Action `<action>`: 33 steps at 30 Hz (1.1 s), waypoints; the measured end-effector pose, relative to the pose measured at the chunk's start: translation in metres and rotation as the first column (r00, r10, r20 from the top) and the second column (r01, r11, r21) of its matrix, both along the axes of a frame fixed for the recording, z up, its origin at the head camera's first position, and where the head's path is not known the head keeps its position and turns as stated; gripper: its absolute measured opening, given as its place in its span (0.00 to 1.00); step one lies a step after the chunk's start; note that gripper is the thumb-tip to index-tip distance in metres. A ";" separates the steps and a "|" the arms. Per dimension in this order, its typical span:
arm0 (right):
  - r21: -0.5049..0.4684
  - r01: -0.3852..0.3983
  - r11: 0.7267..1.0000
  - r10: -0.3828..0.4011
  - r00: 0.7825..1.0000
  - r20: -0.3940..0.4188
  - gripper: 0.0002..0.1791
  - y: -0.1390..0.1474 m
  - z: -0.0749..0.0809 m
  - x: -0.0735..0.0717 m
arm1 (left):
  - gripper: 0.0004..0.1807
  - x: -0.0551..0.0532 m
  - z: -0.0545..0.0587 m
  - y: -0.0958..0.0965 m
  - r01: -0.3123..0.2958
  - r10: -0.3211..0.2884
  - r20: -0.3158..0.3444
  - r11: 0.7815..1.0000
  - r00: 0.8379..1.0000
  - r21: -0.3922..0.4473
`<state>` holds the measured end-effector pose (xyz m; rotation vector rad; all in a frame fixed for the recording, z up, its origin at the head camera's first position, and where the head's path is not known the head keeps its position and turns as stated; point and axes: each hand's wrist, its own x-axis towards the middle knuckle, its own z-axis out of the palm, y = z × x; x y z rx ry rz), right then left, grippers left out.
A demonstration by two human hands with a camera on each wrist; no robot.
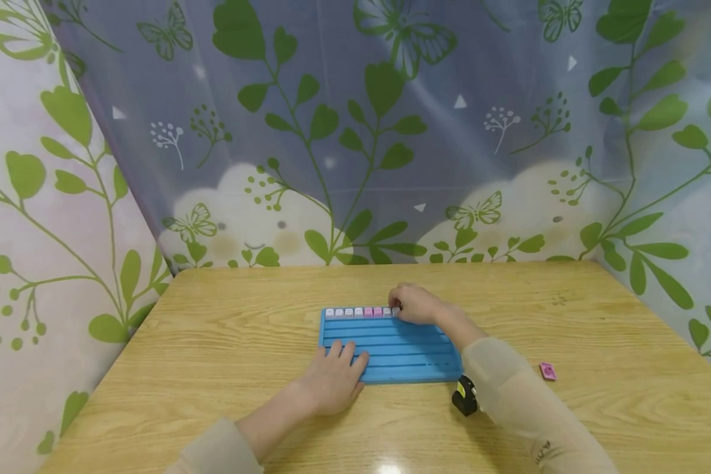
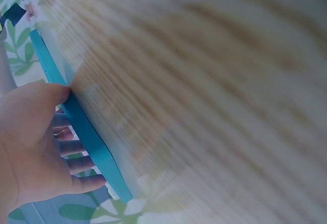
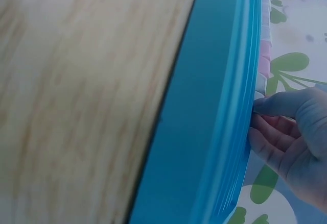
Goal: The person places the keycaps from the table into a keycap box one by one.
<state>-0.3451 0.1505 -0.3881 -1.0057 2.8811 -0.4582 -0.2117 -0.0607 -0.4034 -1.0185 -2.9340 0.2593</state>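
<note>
A blue ridged tray [image 1: 391, 352] lies on the wooden table. Along its back row stand white keycaps [image 1: 340, 313] and pink keycaps [image 1: 373, 312]. At the right end of that row, my right hand [image 1: 417, 304] pinches a pale keycap [image 1: 396, 312] between thumb and fingertips, which partly hide it. My left hand [image 1: 334, 382] rests on the tray's front left corner, fingers spread over the ridges. In the left wrist view, the left thumb [image 2: 59, 94] touches the tray's front edge [image 2: 89, 132]. The right wrist view shows the right fingertips [image 3: 259, 104] against the row.
A small pink square piece [image 1: 548, 371] lies on the table [image 1: 604, 408] to the right of the tray. A black device with a yellow patch [image 1: 465, 396] sits beside the right sleeve. Leaf-patterned cloth [image 1: 343, 131] hangs behind the table and along both sides.
</note>
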 end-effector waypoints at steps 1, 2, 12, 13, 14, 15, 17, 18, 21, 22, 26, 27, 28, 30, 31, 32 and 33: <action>-0.006 -0.007 1.000 0.007 1.000 -0.004 0.06 0.001 -0.001 -0.001 | 0.27 0.000 0.000 0.000 -0.002 0.002 0.002 1.000 1.000 0.000; -0.010 -0.006 1.000 0.006 1.000 -0.005 0.05 0.000 -0.001 0.000 | 0.27 0.000 0.000 0.000 -0.005 0.005 0.004 1.000 1.000 -0.001; 0.046 0.050 0.998 -0.050 0.999 -0.007 0.08 -0.002 0.008 0.012 | 0.26 0.000 0.001 0.001 -0.002 0.002 0.009 1.000 1.000 0.016; 0.049 0.050 0.998 -0.050 0.999 -0.006 0.09 -0.001 0.009 0.013 | 0.26 0.000 0.001 0.001 -0.001 0.001 0.006 1.000 1.000 0.016; 0.052 0.052 0.997 -0.052 0.999 -0.001 0.10 0.000 0.009 0.014 | 0.27 0.000 0.001 0.001 -0.002 0.002 0.006 1.000 1.000 0.015; 0.057 0.056 0.997 -0.056 0.998 0.004 0.11 0.001 0.010 0.015 | 0.27 0.000 0.001 0.001 -0.003 0.003 0.006 1.000 1.000 0.013; 0.067 0.059 0.996 -0.061 0.998 0.017 0.14 0.005 0.010 0.016 | 0.27 0.000 0.001 0.001 -0.006 0.006 0.012 1.000 1.000 0.010; 0.071 0.065 0.995 -0.068 0.997 0.029 0.15 0.007 0.011 0.017 | 0.27 0.000 0.001 0.001 -0.007 0.007 0.014 1.000 1.000 0.008; 0.078 0.056 0.995 -0.060 0.997 0.045 0.15 0.016 0.011 0.020 | 0.27 0.002 0.002 0.002 -0.008 0.008 0.022 1.000 1.000 0.012; 0.071 0.047 0.996 -0.051 0.998 0.045 0.15 0.019 0.011 0.021 | 0.27 0.002 0.002 0.002 -0.008 0.007 0.024 1.000 1.000 0.015; 0.028 0.007 1.000 -0.008 1.000 0.028 0.14 0.031 0.016 0.027 | 0.27 0.003 0.002 0.002 -0.005 0.005 0.025 1.000 1.000 0.022; 0.021 -0.003 1.000 0.003 1.000 0.018 0.14 0.034 0.019 0.029 | 0.27 0.003 0.002 0.002 -0.005 0.005 0.024 1.000 1.000 0.025; 0.017 -0.009 1.000 0.009 1.000 0.013 0.14 0.037 0.021 0.031 | 0.27 0.003 0.002 0.002 -0.007 0.006 0.023 1.000 1.000 0.025; 0.018 -0.013 1.000 0.012 1.000 0.014 0.14 0.043 0.025 0.034 | 0.26 0.002 0.002 0.002 -0.008 0.008 0.016 1.000 1.000 0.025; 0.024 -0.013 1.000 0.013 1.000 0.014 0.14 0.046 0.026 0.036 | 0.26 0.002 0.002 0.002 -0.008 0.008 0.015 1.000 1.000 0.027; 0.035 -0.013 0.999 0.012 1.000 0.016 0.13 0.049 0.028 0.038 | 0.26 0.002 0.002 0.002 -0.007 0.007 0.012 1.000 1.000 0.028; 0.047 -0.014 0.999 0.014 1.000 0.015 0.13 0.052 0.029 0.040 | 0.26 0.002 0.002 0.002 -0.008 0.008 0.012 1.000 1.000 0.028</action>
